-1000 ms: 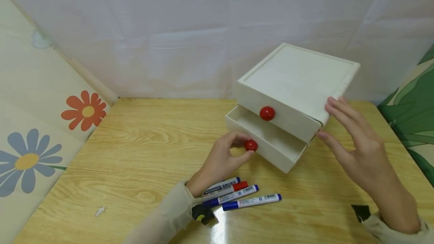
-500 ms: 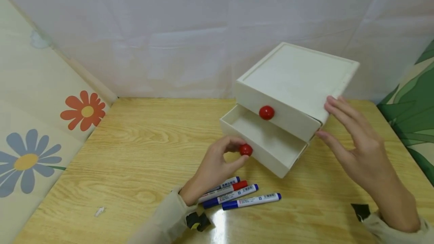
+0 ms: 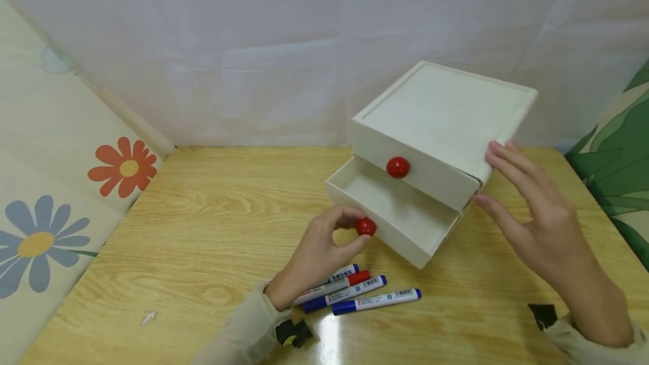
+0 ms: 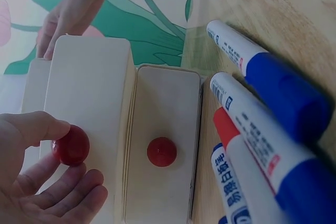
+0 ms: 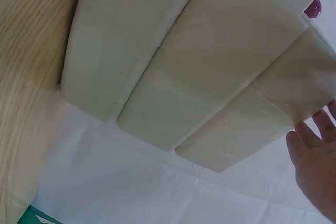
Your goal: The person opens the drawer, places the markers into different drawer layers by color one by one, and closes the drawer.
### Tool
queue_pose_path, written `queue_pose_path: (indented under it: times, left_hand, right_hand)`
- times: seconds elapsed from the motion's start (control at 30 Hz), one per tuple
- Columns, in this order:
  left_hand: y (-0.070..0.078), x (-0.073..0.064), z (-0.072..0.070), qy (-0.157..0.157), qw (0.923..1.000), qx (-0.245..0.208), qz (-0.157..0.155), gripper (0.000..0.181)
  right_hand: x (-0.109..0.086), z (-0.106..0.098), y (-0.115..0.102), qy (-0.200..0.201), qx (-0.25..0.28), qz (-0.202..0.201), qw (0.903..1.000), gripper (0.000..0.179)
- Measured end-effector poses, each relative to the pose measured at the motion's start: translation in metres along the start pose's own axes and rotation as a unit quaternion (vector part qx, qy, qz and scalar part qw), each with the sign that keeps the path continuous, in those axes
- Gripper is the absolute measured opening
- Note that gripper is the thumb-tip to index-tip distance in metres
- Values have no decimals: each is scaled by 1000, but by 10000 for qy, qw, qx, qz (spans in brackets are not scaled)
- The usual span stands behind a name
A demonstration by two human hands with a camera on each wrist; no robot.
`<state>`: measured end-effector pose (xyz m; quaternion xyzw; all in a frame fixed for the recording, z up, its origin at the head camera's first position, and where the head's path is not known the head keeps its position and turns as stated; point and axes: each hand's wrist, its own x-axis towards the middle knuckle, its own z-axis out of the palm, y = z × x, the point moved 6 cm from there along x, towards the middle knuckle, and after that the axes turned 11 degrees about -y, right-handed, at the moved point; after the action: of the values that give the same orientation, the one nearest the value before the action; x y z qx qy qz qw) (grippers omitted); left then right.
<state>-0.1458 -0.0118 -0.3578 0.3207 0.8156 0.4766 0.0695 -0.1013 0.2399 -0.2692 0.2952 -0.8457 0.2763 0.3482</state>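
Note:
A white cabinet (image 3: 446, 117) with red knobs stands angled on the table. Its middle drawer (image 3: 400, 201) is pulled partway out, and no contents show inside. The thumb and fingers of my left hand (image 3: 316, 249) pinch that drawer's red knob (image 3: 365, 227); in the left wrist view this red knob (image 4: 73, 145) is held at the fingertips. Above it, the top drawer (image 3: 416, 168) sits closed, as does the bottom drawer (image 4: 163, 108) in the left wrist view. My right hand (image 3: 545, 224) touches the cabinet's right front edge with fairly straight fingers, thumb lower down.
Several whiteboard markers (image 3: 375, 301) with blue or red caps lie in front of the cabinet, partly behind my left wrist. A small white scrap (image 3: 149, 318) lies on the wooden table (image 3: 228, 196) at the left. A pale curtain (image 3: 253, 72) hangs behind.
My left hand has moved toward the front left with the knob, drawing the middle drawer farther out. The motion is smaller in the last half second. My right hand stays at the cabinet's side.

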Motion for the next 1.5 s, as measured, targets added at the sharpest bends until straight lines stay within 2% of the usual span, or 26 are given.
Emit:
queue_pose_path:
  times: [0.37,0.83,1.1,1.5]
  left_hand:
    - [2,-3,-3,-102,9998,160,61,27]
    - [10,-7,-5,-339,9981,465,197,26]
    - [13,-9,-8,-420,9972,606,116,27]
    - [14,-9,-9,-481,9976,504,-10,25]
  right_hand:
    - [3,1,-3,99,164,-92,9998,66]
    - [-2,-2,0,-113,-62,39,9999,68]
    - [-2,-2,0,-54,3,33,10000,68]
    - [0,0,-1,65,122,5,9999,67]
